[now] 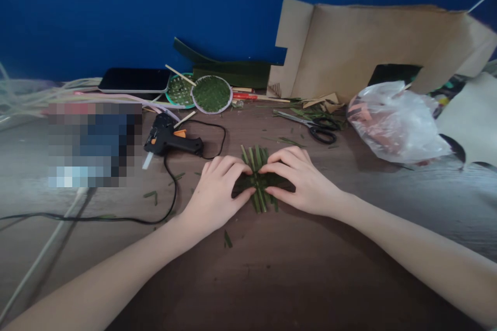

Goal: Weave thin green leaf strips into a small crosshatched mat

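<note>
A small piece of woven green leaf strips [258,186] lies on the brown table, its strip ends sticking out above and below my fingers. My left hand [223,186] pinches it from the left, thumb and index finger curved onto the strips. From the right, my right hand [301,181] presses its fingertips and thumb on the same weave, close to the left fingertips. Both palms hide the side ends of the weave. Short green leaf scraps [228,239] lie on the table nearer to me.
A black glue gun [174,137] with its cord lies at left, by a pixelated patch. Behind are a phone [134,79] and round green discs [212,94]. Scissors [310,125], a plastic bag [396,124] and folded cardboard [349,46] stand right, before a blue wall [233,0].
</note>
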`<action>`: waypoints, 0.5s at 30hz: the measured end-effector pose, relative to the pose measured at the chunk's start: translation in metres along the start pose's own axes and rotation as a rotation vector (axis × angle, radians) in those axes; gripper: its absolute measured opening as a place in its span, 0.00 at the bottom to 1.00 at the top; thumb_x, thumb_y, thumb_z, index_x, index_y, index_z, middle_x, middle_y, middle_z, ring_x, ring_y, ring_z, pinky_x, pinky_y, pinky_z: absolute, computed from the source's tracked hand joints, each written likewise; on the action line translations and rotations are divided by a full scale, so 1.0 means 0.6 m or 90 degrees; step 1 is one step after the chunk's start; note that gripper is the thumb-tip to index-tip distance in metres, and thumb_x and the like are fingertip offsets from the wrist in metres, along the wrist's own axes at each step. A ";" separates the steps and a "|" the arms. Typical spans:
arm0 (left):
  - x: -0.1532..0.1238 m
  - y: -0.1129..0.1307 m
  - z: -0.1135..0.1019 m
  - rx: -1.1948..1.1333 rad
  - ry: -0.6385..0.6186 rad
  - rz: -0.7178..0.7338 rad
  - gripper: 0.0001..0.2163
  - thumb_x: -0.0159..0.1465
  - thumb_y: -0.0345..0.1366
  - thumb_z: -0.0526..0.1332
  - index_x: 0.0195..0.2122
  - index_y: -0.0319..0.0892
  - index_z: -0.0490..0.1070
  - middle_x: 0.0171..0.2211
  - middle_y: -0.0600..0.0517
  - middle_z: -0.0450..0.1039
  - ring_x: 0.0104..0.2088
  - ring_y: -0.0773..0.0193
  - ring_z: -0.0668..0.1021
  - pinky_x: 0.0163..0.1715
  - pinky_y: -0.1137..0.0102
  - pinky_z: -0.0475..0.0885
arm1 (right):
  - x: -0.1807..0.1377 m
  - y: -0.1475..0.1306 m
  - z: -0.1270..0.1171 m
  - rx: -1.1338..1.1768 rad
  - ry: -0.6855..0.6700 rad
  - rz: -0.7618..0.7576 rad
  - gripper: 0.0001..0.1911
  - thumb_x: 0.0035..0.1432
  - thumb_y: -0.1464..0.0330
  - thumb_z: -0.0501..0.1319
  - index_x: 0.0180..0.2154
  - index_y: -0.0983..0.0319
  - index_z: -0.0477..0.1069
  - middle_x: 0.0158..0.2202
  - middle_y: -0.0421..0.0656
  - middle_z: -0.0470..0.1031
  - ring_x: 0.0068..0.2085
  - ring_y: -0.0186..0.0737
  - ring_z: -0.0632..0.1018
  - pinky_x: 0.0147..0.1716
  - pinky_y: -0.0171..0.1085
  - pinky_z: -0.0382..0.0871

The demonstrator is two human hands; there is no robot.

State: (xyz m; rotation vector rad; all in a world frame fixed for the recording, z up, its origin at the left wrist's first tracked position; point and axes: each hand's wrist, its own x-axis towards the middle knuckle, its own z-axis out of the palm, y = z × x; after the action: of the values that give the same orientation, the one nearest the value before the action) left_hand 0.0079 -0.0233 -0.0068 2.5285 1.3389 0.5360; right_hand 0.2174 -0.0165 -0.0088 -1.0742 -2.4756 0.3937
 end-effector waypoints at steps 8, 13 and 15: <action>-0.003 0.000 0.002 0.000 -0.003 0.001 0.07 0.59 0.33 0.60 0.38 0.42 0.65 0.39 0.51 0.69 0.42 0.58 0.69 0.42 0.63 0.62 | 0.001 0.000 0.001 0.010 -0.017 -0.002 0.11 0.57 0.65 0.57 0.42 0.61 0.69 0.40 0.47 0.70 0.45 0.45 0.65 0.44 0.45 0.59; -0.003 0.001 0.000 0.003 -0.006 0.001 0.06 0.59 0.33 0.60 0.37 0.42 0.65 0.38 0.51 0.69 0.42 0.59 0.69 0.41 0.63 0.62 | 0.001 0.000 0.001 0.010 -0.019 0.001 0.10 0.57 0.65 0.57 0.41 0.61 0.68 0.40 0.47 0.70 0.45 0.45 0.65 0.44 0.44 0.59; -0.003 0.001 0.000 0.004 -0.007 0.001 0.07 0.59 0.33 0.60 0.37 0.42 0.65 0.38 0.51 0.69 0.42 0.59 0.69 0.41 0.64 0.62 | 0.001 -0.001 0.000 0.013 -0.016 0.003 0.10 0.57 0.65 0.57 0.41 0.62 0.68 0.40 0.47 0.70 0.45 0.45 0.65 0.44 0.44 0.59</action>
State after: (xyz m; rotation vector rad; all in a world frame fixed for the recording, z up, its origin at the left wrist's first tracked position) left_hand 0.0077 -0.0251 -0.0068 2.5347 1.3369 0.5168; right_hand 0.2166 -0.0163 -0.0086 -1.0746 -2.4859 0.4350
